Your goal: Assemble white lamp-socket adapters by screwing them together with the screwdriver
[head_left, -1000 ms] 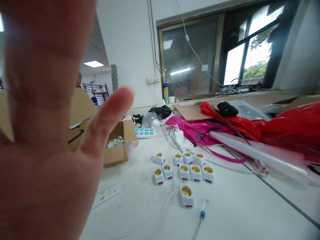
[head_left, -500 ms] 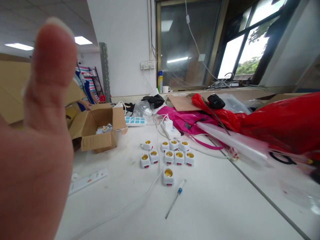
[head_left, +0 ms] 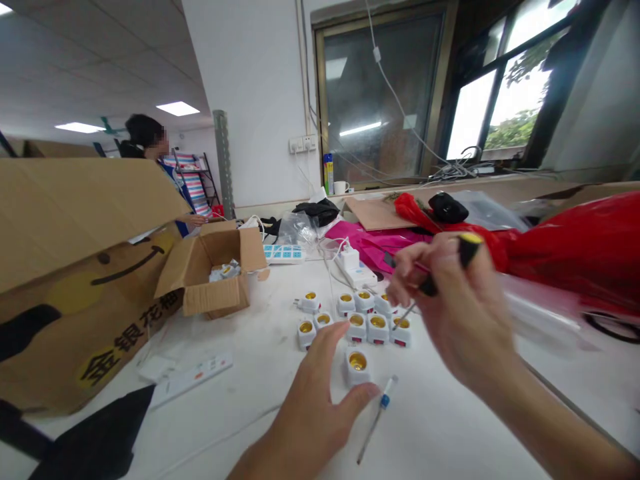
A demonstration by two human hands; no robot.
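My left hand (head_left: 320,393) is open, thumb and fingers spread around the nearest white lamp socket (head_left: 357,368); I cannot tell whether it touches. My right hand (head_left: 457,300) is closed around a screwdriver with a black and yellow handle (head_left: 469,248), its thin shaft slanting down to the left over the socket group. Behind the near socket stand several more white lamp sockets (head_left: 378,328) with gold-coloured threads and red switches. A second screwdriver, clear-handled with a blue collar (head_left: 385,401), lies on the white table (head_left: 430,433) right of my left hand.
An open cardboard box (head_left: 217,300) holds more white parts at the left, beside a large printed carton (head_left: 125,320). White power strips (head_left: 200,377) and cables lie on the table. Red plastic (head_left: 575,247) and pink material (head_left: 365,243) lie at the right and back. A person (head_left: 145,140) stands behind.
The hand that was raised close to the camera at the left is gone from there. My left hand now reaches to the near socket, and my right hand has come in with the screwdriver.
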